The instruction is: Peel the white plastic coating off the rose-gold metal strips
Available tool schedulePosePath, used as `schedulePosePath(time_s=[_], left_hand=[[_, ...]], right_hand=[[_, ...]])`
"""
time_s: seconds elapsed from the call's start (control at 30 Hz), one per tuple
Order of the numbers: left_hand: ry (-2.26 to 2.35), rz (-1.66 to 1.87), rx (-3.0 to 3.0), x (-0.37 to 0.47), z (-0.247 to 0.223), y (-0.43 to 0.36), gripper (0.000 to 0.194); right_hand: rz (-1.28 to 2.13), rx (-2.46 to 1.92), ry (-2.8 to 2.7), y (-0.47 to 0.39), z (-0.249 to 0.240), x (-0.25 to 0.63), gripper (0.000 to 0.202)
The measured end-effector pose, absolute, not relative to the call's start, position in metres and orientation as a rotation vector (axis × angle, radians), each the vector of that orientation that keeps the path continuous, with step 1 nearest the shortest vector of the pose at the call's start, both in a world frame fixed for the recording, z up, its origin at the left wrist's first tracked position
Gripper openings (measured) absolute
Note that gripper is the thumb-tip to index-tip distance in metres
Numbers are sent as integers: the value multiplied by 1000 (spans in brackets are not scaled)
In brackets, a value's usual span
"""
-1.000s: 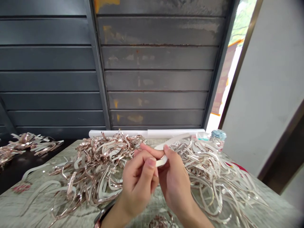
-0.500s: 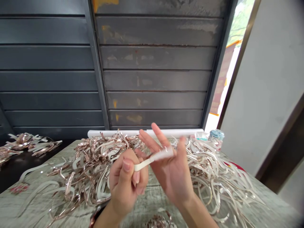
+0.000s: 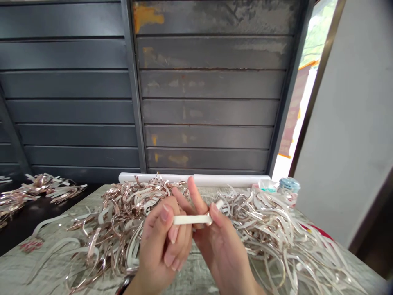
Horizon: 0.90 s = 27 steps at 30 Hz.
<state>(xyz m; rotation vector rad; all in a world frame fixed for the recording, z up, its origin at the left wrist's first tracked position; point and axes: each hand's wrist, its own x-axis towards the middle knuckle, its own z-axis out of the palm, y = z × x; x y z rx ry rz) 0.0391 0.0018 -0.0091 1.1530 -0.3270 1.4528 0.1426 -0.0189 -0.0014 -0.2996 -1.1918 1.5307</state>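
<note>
A narrow white strip [image 3: 190, 219] stretches almost level between my two hands above the table. My left hand [image 3: 161, 241] is closed, thumb on top, pinching the strip's left end against curled fingers. My right hand [image 3: 222, 246] pinches it farther right between thumb and a finger, with other fingers raised. The short right end pokes up past that thumb. Behind my left hand lies a heap of strips [image 3: 118, 213], shiny rose-gold on one face and white on the other. A paler pile of similar strips [image 3: 270, 221] spreads to the right of my right hand.
White rolls [image 3: 230, 180] lie along the back of the wood-patterned table [image 3: 46, 246]. A tissue pack [image 3: 266, 185] and a blue-lidded container [image 3: 289, 186] stand at the back right. More strips [image 3: 46, 188] rest on a dark surface at left. A grey slatted wall [image 3: 208, 110] rises behind.
My right hand has gone from spread fingers to a pinch on the strip. The strip has swung from slanting to nearly level. My left hand keeps its hold, and the view has tilted up slightly.
</note>
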Motion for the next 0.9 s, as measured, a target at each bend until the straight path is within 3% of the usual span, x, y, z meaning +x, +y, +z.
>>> schedulePosePath(time_s=[0.5,0.9], left_hand=[[-480,1476,844,45,-5,-9,32],[-173,1728,535,36,6,-4,42]], right_hand=[[1799,-135,-967,-19,3,139,44],[1805,-108,-899,-12,-7,132,45]])
